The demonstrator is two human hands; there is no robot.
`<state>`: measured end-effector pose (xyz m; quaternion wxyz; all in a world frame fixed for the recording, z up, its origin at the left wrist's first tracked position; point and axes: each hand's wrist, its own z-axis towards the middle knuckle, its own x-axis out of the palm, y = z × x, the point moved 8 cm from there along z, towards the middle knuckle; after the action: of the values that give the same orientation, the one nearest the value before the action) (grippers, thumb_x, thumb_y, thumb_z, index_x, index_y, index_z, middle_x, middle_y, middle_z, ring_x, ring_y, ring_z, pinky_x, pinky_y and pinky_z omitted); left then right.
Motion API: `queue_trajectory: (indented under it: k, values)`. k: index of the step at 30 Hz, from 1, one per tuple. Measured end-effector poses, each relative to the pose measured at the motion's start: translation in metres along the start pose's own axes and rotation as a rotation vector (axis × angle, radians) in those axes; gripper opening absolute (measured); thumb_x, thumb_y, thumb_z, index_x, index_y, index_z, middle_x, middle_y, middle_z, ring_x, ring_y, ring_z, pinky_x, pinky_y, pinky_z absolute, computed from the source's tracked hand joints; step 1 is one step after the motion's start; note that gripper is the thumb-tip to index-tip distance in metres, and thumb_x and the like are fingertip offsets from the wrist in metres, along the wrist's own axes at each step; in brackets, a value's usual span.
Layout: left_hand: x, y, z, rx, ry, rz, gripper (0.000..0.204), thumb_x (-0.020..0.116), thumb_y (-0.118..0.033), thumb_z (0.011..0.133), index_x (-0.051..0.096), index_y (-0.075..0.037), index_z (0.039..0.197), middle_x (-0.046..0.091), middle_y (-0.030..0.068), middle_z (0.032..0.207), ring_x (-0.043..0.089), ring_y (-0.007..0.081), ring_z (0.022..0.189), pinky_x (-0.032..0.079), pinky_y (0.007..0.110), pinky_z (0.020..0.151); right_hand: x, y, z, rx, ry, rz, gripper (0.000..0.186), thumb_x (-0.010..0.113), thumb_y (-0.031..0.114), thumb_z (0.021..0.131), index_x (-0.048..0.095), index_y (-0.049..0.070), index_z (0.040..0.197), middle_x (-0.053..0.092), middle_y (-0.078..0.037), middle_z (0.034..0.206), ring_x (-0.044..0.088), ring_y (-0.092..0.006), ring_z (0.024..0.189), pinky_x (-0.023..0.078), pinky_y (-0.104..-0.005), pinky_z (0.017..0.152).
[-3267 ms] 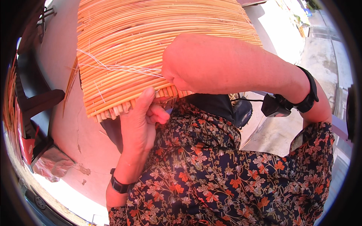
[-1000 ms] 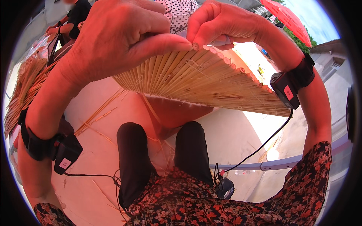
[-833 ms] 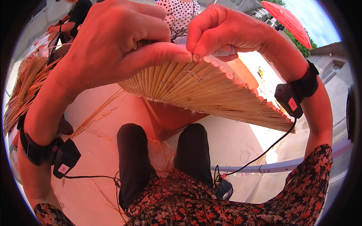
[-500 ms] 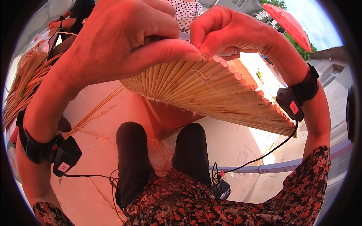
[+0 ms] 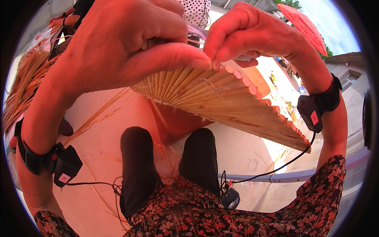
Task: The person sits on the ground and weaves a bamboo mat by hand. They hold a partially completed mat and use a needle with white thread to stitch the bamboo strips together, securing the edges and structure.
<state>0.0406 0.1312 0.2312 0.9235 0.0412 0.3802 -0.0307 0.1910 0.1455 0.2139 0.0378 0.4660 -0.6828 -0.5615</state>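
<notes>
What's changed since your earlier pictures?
The stick mat is raised and tilted, stick ends now showing along its right edge; the left hand and right hand moved up to its top corner. It then shifted slightly rightward in view; both hands stayed there.

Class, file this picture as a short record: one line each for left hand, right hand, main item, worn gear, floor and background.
Left hand: curled, thumb gripping the stalk mat's top edge
Right hand: thumb and forefinger together at that edge; anything between them hidden
Main item: mat of thin stalks side by side, tilted
Worn gear: black box on each forearm
Floor: loose stalks
Background: red umbrella, upper right
</notes>
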Motion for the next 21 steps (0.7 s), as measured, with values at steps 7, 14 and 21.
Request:
queue_trajectory:
  k: [7,14,21]
  values:
    - [0.003,-0.002,-0.002,-0.006,-0.012,0.000,0.032,0.075,-0.030,0.084,0.065,0.000,0.078,0.046,0.0062,0.066,0.044,0.0203,0.053,0.032,0.035,0.049,0.007,-0.003,-0.003,-0.041,0.053,0.116,0.021,0.062,0.004,0.097,0.072,-0.002,0.115,0.070,-0.005,0.085,0.048,-0.0055,0.054,0.037,-0.0213,0.045]
    - [0.000,-0.008,-0.005,0.056,0.000,0.010,0.036,0.076,-0.034,0.084,0.065,0.000,0.079,0.046,0.0062,0.066,0.046,0.0208,0.052,0.033,0.034,0.049,0.014,0.012,-0.001,-0.106,0.083,-0.112,0.021,0.063,0.004,0.097,0.072,-0.002,0.114,0.071,-0.005,0.088,0.051,-0.0056,0.057,0.039,-0.0206,0.047]
    - [0.003,-0.011,-0.002,0.134,-0.028,-0.043,0.039,0.076,-0.037,0.085,0.065,-0.001,0.078,0.046,0.0063,0.066,0.047,0.0219,0.051,0.034,0.034,0.048,0.023,0.025,-0.002,-0.169,0.074,-0.252,0.020,0.065,0.008,0.097,0.074,0.001,0.113,0.072,-0.003,0.091,0.054,-0.0051,0.069,0.043,-0.0191,0.058]
